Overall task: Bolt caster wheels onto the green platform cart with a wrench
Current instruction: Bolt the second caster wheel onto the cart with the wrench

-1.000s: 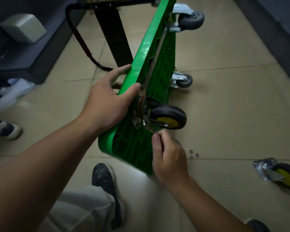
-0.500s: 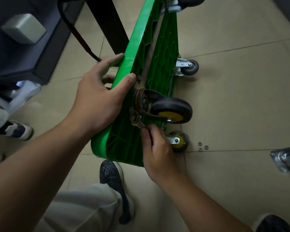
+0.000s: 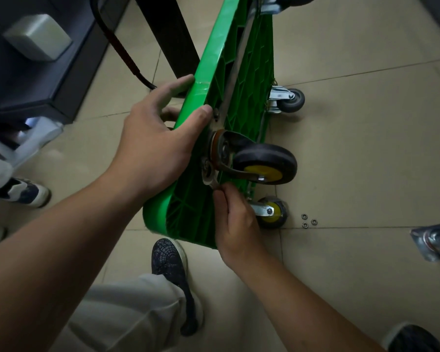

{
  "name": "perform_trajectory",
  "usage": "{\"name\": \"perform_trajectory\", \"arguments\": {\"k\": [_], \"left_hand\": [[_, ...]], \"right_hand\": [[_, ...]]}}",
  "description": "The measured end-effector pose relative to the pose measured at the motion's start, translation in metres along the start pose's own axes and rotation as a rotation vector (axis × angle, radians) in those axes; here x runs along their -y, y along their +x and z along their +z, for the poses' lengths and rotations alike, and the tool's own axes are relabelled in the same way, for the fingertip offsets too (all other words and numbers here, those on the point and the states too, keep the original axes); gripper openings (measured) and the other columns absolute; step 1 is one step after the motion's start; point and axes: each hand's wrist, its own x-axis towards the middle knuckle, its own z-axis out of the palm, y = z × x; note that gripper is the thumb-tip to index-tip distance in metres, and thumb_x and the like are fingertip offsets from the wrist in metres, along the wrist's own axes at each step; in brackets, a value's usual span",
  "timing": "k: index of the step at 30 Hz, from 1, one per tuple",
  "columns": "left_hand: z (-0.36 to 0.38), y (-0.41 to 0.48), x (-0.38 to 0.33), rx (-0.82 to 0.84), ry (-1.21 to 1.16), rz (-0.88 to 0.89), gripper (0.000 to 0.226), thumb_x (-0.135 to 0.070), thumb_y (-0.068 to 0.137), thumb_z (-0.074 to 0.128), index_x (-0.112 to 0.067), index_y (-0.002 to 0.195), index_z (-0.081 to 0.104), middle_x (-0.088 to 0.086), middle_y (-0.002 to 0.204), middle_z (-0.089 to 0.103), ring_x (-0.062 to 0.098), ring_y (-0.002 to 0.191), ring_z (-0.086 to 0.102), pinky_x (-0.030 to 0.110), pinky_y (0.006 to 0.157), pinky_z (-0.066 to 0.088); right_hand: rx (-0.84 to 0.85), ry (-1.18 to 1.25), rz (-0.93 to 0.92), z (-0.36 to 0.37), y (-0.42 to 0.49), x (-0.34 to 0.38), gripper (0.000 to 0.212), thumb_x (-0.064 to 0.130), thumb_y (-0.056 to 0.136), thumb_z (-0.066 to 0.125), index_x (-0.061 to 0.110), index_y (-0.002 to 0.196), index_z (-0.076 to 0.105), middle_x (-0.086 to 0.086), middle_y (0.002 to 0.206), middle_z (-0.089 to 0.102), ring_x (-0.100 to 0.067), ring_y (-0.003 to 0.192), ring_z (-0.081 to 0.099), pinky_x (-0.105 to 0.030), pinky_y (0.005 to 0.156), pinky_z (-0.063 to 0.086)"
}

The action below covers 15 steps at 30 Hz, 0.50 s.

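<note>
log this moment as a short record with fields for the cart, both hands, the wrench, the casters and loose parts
cart: green platform cart stands on its edge on the tiled floor, underside to the right
left: left hand grips the cart's top edge
right: right hand pinches the wrench handle
wrench head: on a fastener by the plate of the upper caster
casters on cart: upper caster, lower caster, far grey caster
loose on floor: spare caster, three small metal rings
</note>
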Motion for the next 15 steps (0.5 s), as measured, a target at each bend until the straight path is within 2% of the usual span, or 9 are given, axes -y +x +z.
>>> {"name": "perform_trajectory", "arguments": {"k": [2, 4, 9, 11, 13, 15], "left_hand": [[0.000, 0.000, 0.000, -0.002, 0.009, -0.001, 0.051, -0.043, 0.095, 0.068, -0.047, 0.143, 0.052, -0.006, 0.110, 0.067, 0.006, 0.094, 0.071, 0.017, 0.071, 0.058], [0.000, 0.000, 0.000, -0.009, 0.016, -0.002, 0.050, -0.044, 0.095, 0.067, -0.047, 0.143, 0.052, -0.008, 0.110, 0.066, 0.006, 0.096, 0.070, 0.016, 0.070, 0.057], [0.002, 0.003, 0.001, -0.035, 0.051, 0.021, 0.050, -0.044, 0.095, 0.067, -0.045, 0.143, 0.054, -0.014, 0.104, 0.063, -0.003, 0.089, 0.067, 0.008, 0.066, 0.050], [0.001, 0.003, 0.001, -0.039, 0.070, 0.026, 0.049, -0.045, 0.095, 0.067, -0.045, 0.142, 0.054, -0.018, 0.103, 0.062, -0.009, 0.090, 0.064, 0.014, 0.072, 0.053], [0.002, 0.004, 0.000, -0.041, 0.073, 0.019, 0.049, -0.046, 0.094, 0.067, -0.045, 0.142, 0.054, -0.022, 0.101, 0.059, -0.017, 0.087, 0.060, 0.024, 0.078, 0.057], [0.003, 0.004, 0.001, -0.049, 0.077, 0.020, 0.050, -0.048, 0.093, 0.067, -0.045, 0.141, 0.055, -0.021, 0.103, 0.062, -0.012, 0.089, 0.062, 0.036, 0.084, 0.060]], "right_hand": [[-0.008, -0.042, -0.006, 0.002, 0.001, 0.002, 0.043, 0.046, 0.103, 0.027, 0.015, 0.110, 0.056, -0.004, 0.099, 0.062, -0.019, 0.089, 0.057, -0.034, 0.075, 0.045], [-0.008, -0.101, 0.000, 0.000, 0.000, 0.007, 0.045, 0.049, 0.103, 0.025, 0.017, 0.110, 0.056, -0.003, 0.098, 0.064, -0.022, 0.089, 0.059, -0.040, 0.073, 0.048], [0.116, -0.081, 0.166, -0.006, -0.008, 0.035, 0.053, 0.056, 0.101, 0.019, 0.023, 0.114, 0.058, 0.000, 0.101, 0.069, -0.023, 0.094, 0.063, -0.043, 0.077, 0.052], [0.154, -0.084, 0.241, -0.008, -0.011, 0.050, 0.055, 0.058, 0.095, 0.018, 0.023, 0.111, 0.058, 0.001, 0.098, 0.068, -0.021, 0.092, 0.063, -0.041, 0.080, 0.052], [0.184, -0.085, 0.305, -0.010, -0.013, 0.064, 0.054, 0.057, 0.098, 0.019, 0.022, 0.107, 0.059, 0.001, 0.096, 0.068, -0.021, 0.091, 0.064, -0.040, 0.083, 0.053], [0.210, -0.086, 0.391, -0.012, -0.013, 0.078, 0.054, 0.057, 0.102, 0.021, 0.020, 0.097, 0.059, -0.002, 0.084, 0.065, -0.024, 0.080, 0.063, -0.040, 0.077, 0.054]]}}
